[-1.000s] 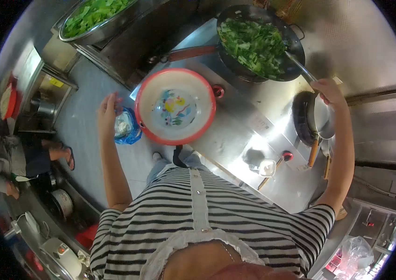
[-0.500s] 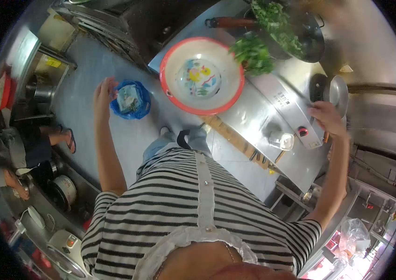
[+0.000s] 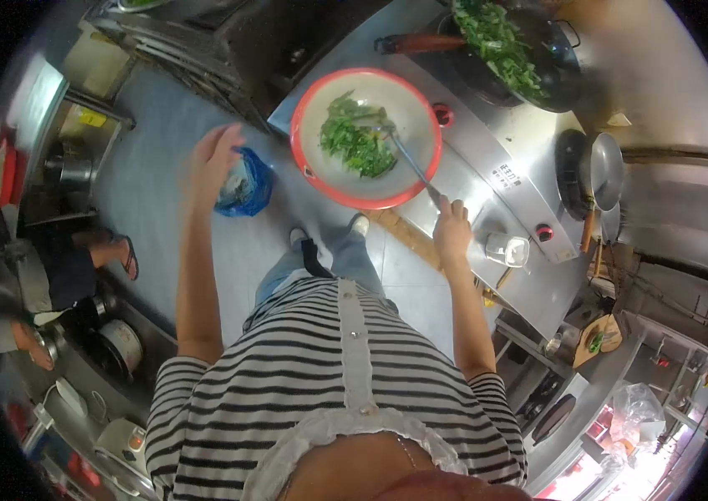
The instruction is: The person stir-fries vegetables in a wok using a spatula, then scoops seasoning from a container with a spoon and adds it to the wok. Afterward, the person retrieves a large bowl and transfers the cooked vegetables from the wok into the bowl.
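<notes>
My right hand is closed around the handle of a long-handled metal spatula. Its head, partly covered, rests in chopped leafy greens inside a red-rimmed enamel basin. Some motion blur covers my left hand, which is raised with its fingers apart and nothing seen in them. Below that hand, on the floor, stands a small bin lined with a blue bag. At the upper right, more greens lie in a dark wok with a wooden handle.
A steel gas stove with red knobs runs along the right. On the counter sit a clear container and, behind it, a pan. To the right is a wooden board with greens. Another person's sandalled foot shows at left.
My right hand has brought the spatula left from over the stove to the basin, and a clump of greens now lies inside it. My left hand has moved slightly right and up.
</notes>
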Available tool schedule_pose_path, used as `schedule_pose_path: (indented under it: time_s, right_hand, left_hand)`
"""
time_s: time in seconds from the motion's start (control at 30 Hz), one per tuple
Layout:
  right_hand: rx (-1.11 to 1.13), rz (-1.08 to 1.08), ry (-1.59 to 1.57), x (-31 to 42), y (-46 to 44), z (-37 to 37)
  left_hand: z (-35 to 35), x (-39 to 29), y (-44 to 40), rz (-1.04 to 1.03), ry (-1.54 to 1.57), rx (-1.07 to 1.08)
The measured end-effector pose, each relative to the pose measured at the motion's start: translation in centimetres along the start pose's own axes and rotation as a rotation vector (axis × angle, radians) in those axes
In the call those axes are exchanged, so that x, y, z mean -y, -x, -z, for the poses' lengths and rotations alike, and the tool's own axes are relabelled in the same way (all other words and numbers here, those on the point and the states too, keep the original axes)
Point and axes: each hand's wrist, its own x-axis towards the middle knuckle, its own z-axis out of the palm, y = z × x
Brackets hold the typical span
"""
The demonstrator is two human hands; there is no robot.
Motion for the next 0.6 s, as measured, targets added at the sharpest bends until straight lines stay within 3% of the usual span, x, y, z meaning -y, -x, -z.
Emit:
schedule_pose_path:
  time_s: [0.13, 0.2, 0.23, 0.3, 0.33, 0.37, 0.4, 0.47, 0.5, 0.53, 0.6]
  right_hand:
    - [0.042, 0.108, -0.147, -1.1, -1.8, 0.7]
    - [-0.12, 0.137, -0.437, -1.7, -4.9, 0.7]
    - [-0.088, 0.054, -0.821, -0.7, -7.1, 1.9]
    - [0.013, -0.056, -1.516, 1.2, -11.9, 3.3]
    - [0.098, -0.159, -1.665, 2.1, -14.4, 4.2]
    - [0.192, -0.264, -1.81, 3.1, -16.8, 4.8]
    - [0.249, -0.239, -1.92, 3.9, -19.1, 4.7]
    - [0.376, -0.397, -2.113, 5.8, -23.8, 2.7]
    - [0.468, -0.301, -2.295, 6.4, -25.3, 1.9]
    - [0.567, -0.196, -2.473, 6.7, -26.2, 1.4]
    - [0.461, -0.26, -2.557, 6.6, -25.7, 3.3]
  left_hand:
    - [-8.1, -6.5, -4.2, -0.467, -0.048, 0.176]
    - [-12.6, -10.2, -6.5, -0.725, -0.257, 0.168]
    - [-14.7, -11.7, -7.9, -0.746, -0.258, 0.165]
    - [-18.7, -13.6, -11.0, -0.963, -0.846, 0.108]
    - [-20.6, -13.2, -13.2, -0.97, -0.894, 0.155]
    - [-21.6, -14.6, -13.7, -0.816, -1.012, 0.344]
    - [-22.7, -15.9, -13.9, -0.647, -1.121, 0.529]
    - [-24.2, -16.4, -14.7, -0.39, -1.097, 0.676]
    - [-24.7, -15.7, -14.8, -0.326, -1.041, 0.655]
    - [-24.6, -15.0, -14.0, -0.456, -0.967, 0.653]
    - [-25.3, -17.9, -8.8, -0.264, -0.935, 0.673]
